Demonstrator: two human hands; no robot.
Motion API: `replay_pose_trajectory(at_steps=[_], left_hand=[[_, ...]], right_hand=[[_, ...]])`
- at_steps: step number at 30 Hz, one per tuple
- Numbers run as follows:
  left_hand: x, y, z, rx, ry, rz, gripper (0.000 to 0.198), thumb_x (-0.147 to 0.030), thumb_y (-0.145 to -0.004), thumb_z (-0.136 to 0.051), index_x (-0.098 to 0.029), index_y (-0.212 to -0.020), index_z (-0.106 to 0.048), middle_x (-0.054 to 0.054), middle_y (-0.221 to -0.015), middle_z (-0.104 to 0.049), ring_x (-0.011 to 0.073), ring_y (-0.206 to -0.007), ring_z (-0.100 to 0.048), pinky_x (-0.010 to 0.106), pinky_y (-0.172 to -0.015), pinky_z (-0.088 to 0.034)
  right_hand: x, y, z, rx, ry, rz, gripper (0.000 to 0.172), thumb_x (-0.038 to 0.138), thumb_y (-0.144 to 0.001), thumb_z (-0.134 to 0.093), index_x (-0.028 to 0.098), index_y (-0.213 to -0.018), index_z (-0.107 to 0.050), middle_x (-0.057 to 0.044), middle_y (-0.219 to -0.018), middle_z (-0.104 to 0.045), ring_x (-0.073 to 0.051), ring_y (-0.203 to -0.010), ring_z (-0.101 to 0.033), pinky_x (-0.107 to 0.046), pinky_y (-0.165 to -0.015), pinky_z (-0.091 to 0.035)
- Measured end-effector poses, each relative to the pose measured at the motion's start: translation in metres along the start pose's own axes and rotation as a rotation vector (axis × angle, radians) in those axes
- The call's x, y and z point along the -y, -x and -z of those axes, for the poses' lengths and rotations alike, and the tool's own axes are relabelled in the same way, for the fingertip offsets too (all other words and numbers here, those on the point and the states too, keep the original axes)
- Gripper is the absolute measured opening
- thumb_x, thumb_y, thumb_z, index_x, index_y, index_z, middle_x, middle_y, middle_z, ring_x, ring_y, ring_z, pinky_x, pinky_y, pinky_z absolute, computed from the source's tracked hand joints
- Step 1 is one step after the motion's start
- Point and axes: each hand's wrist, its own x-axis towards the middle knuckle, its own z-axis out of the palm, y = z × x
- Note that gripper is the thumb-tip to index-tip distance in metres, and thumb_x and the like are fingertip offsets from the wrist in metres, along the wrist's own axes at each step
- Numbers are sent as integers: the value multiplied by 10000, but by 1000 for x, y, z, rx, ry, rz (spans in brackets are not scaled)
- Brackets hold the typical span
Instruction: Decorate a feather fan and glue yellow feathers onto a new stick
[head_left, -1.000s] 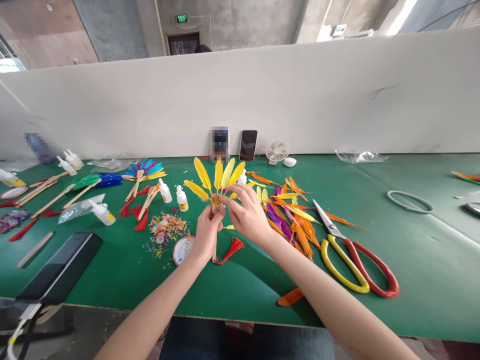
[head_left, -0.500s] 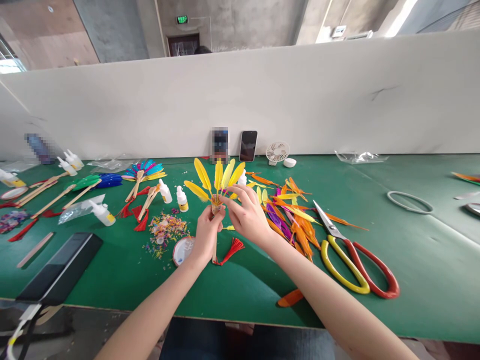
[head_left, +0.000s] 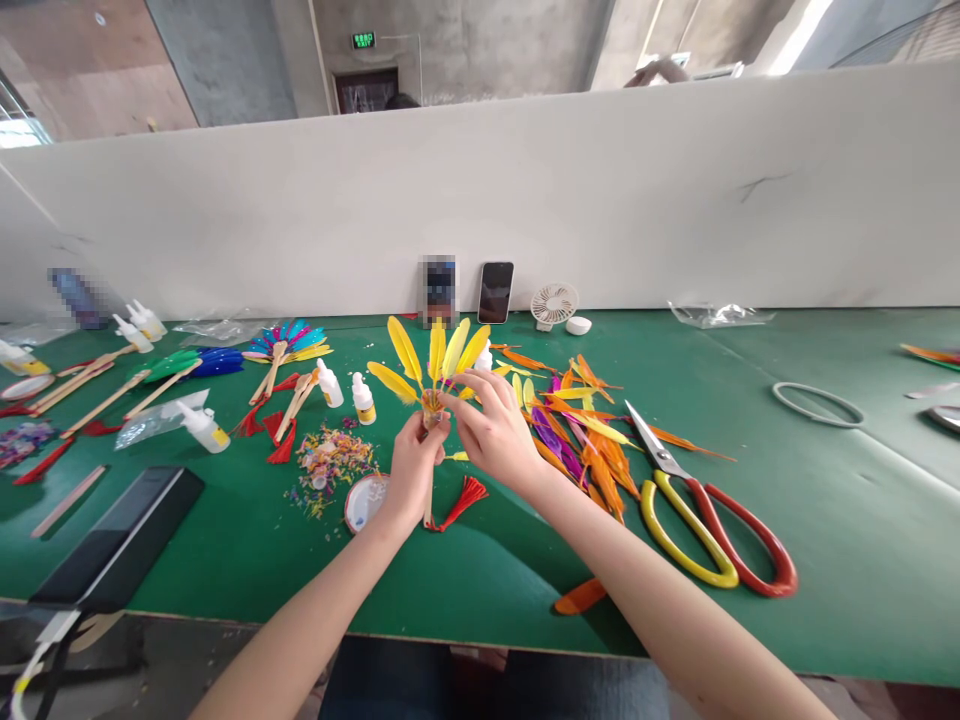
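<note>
My left hand is closed around the wooden handle of a feather fan, held upright over the table. Several yellow feathers spread upward from its top, and a red tassel hangs at the handle's lower end. My right hand reaches in from the right, thumb and forefinger pinched at the base of the right-hand feathers. Its fingertips partly hide the spot they grip. Just right of that hand lies a pile of loose orange, purple and yellow feathers.
Large scissors with yellow and red handles lie at right. Left are small glue bottles, a heap of coloured bits, a round lid, finished fans and a black power bank. A phone leans on the partition.
Both hands and the fan stay almost still. Part of a person has come into view above the partition at the upper right.
</note>
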Motion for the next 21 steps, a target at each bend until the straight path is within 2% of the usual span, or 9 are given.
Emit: replay_pose_trajectory(at_steps=[21], left_hand=[[1,-1,0,3,-5,0,322,-351,-645,-634,-184,-588,-366,-82,-519,-294,43,-444,-278,229,-446,-212]], right_hand=[[-1,2,-2,3,-26,-3,353,103,-778,-382,204,-1060,-569,-125,-1064,-496,-255,-1056,-407,-451,-866,-386]])
